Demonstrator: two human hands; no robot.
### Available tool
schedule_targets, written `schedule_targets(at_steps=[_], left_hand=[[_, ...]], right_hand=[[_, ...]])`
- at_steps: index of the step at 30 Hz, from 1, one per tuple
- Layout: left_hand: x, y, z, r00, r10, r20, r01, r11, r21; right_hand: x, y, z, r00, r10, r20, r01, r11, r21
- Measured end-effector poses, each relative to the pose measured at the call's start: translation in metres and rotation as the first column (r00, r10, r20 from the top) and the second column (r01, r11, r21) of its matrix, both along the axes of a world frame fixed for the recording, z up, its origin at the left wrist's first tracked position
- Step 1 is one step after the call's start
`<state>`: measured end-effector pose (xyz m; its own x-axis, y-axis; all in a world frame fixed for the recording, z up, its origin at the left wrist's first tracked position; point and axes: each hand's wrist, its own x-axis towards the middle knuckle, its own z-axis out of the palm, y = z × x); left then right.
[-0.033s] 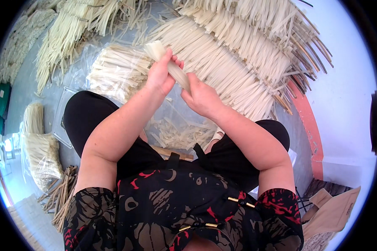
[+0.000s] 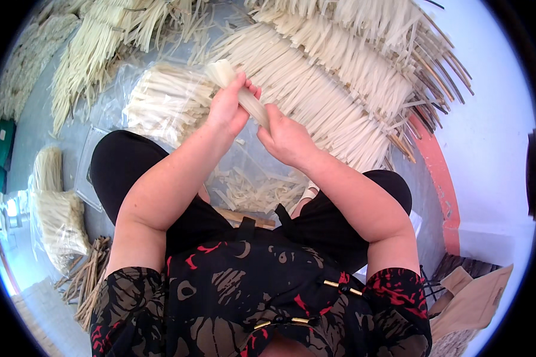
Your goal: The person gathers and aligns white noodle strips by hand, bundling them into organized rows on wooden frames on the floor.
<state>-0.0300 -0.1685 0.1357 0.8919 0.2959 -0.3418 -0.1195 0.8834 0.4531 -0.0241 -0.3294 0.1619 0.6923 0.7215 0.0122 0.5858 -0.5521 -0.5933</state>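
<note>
A small bundle of flat, pale, translucent dried noodles [image 2: 255, 109] slants between my hands, its fanned upper end pointing away to the left. Wrapped round its upper part is my left hand [image 2: 227, 108], fingers curled. At the lower end my right hand [image 2: 287, 139] grips it between thumb and fingers, hiding the tip. Just left of my left hand, a clear plastic bag [image 2: 116, 89] lies around a stack of the same noodles [image 2: 167, 98]. Broken noodle pieces [image 2: 259, 189] are scattered on the floor below my hands, between my legs.
Long rows of noodles [image 2: 333, 89] on sticks [image 2: 441, 77] spread at the far right, and another heap [image 2: 95, 65] lies far left. Filled plastic bags [image 2: 59, 220] and loose sticks [image 2: 89, 276] are at my left. A tan bag [image 2: 467, 303] stands near right, by the white wall [image 2: 482, 149].
</note>
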Motion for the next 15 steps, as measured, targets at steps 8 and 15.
schedule_targets(at_steps=[8, 15], left_hand=[[-0.006, 0.009, 0.024, 0.968, -0.246, 0.054, 0.237, 0.962, 0.137], [-0.012, 0.002, 0.039, 0.947, -0.251, 0.202, 0.257, 0.966, -0.002]], right_hand=[[0.023, 0.0, 0.01, 0.686, 0.029, -0.727, 0.122, 0.98, 0.154], [0.02, -0.011, 0.028, 0.005, 0.42, -0.908, 0.217, 0.886, 0.411]])
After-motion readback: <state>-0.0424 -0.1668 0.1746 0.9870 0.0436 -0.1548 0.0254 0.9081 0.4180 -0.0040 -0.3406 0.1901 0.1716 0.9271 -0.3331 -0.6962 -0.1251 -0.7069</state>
